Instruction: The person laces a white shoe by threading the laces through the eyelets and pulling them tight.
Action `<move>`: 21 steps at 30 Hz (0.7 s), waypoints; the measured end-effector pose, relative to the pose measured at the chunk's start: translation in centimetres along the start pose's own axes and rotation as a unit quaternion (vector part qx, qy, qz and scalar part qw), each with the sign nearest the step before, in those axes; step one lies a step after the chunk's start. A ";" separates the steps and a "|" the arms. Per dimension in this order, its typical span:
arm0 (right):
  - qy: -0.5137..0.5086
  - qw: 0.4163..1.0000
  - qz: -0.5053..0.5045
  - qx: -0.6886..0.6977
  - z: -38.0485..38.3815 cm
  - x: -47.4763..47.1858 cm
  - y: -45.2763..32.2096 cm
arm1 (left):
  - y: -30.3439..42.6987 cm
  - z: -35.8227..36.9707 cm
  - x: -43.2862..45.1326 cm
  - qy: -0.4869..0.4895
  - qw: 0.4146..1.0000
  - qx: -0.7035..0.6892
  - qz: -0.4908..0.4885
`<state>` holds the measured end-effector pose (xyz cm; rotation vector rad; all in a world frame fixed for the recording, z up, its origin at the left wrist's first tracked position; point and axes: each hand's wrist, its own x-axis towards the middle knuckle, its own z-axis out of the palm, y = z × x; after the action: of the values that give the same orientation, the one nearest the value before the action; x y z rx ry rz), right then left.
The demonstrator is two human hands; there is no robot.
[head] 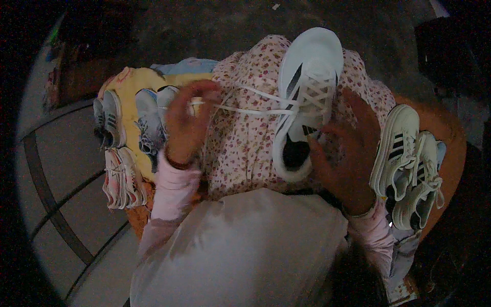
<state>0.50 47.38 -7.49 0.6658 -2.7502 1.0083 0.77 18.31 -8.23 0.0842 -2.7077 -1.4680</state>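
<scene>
A white sneaker [310, 50] with dark side stripes lies across the lap on flowered fabric [245, 153], its toe pointing away from me. White shoelaces [253, 111] stretch from its side to my left hand [191, 119], which is blurred and closed on them. My right hand [345, 149] is at the shoe's right side, with thumb and fingers pinching near the tongue and collar; what lies between the fingertips is too small to make out. Crossed laces [316, 92] run over the front of the shoe.
To the left, grey-white sneakers [147, 115] rest on yellow cloth [132, 88], with pinkish shoes [122, 178] nearer me. White sneakers with black stripes [399, 142] stand on an orange-brown surface [445, 130] at the right. Blue cloth [188, 66] lies beyond the yellow one.
</scene>
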 end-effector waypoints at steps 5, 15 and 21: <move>0.007 0.999 -0.043 -0.026 0.8 1.3 -1.1 | 3.9 6.8 0.0 -0.103 0.989 -0.031 0.102; -0.027 0.981 0.185 0.054 0.4 -1.2 -0.1 | 0.8 5.7 0.3 -0.270 0.857 -0.257 -0.356; -0.053 0.981 0.160 0.095 1.2 -1.0 -0.1 | 0.7 8.4 0.5 -0.120 0.827 -0.492 -0.246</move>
<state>1.48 46.89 -8.65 0.3082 -2.9427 1.3514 -0.41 25.71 -12.22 0.5963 -1.7464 -2.9883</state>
